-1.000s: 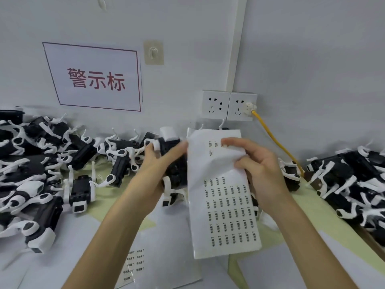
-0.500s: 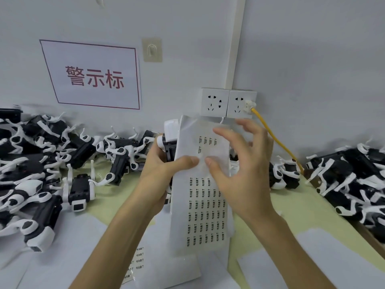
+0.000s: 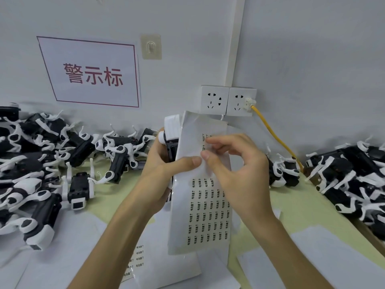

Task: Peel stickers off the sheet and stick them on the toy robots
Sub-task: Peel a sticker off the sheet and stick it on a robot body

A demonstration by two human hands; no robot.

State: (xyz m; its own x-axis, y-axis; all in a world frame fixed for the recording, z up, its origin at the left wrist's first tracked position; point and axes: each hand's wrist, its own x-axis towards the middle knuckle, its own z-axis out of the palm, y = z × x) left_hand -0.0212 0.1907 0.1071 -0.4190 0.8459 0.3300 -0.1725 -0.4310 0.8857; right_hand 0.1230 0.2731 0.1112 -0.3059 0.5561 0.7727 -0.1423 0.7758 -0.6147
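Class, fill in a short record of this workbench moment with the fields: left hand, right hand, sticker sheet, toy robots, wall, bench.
left hand: left hand grips a toy robot and pins the sticker sheet with its thumb
right hand: right hand pinches at the sheet's upper part, thumb and forefinger together
sticker sheet: held upright; rows of small printed stickers fill its lower part, few remain at the top
toy robots: black and white, piled at left and right
wall: red-lettered sign, double socket, yellow cable
bench: green surface with loose white sheets
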